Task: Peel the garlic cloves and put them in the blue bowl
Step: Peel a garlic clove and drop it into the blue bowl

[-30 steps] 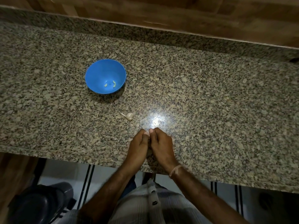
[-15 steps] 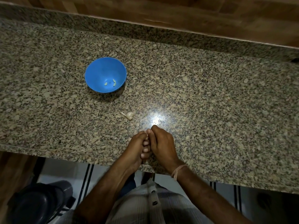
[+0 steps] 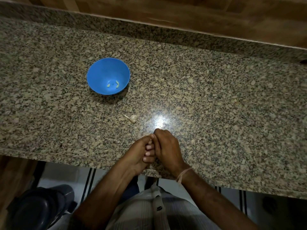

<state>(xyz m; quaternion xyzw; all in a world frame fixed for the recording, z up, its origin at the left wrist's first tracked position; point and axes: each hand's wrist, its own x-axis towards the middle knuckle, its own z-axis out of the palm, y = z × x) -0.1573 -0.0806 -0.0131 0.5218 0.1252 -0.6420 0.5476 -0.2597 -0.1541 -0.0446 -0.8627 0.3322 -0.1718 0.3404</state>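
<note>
A blue bowl [image 3: 99,70] stands on the granite counter at the middle left, with a few small peeled garlic pieces [image 3: 117,84] in its bottom. A small garlic head [image 3: 132,118] with its stem lies on the counter between the bowl and my hands. My left hand [image 3: 136,155] and my right hand [image 3: 166,148] are pressed together near the counter's front edge, fingers curled, thumbs meeting at the top. Whatever they pinch between them is hidden by the fingers.
The granite counter [image 3: 216,105] runs wide to the right and left, with a raised back ledge and a wooden wall behind. A bright light reflection sits just beyond my hands. A dark bin [image 3: 36,208] stands on the floor at the lower left.
My left hand has turned so its fingertips and nails show against my right hand. Both hands stay at the same spot by the front edge. Bowl and garlic head have not moved.
</note>
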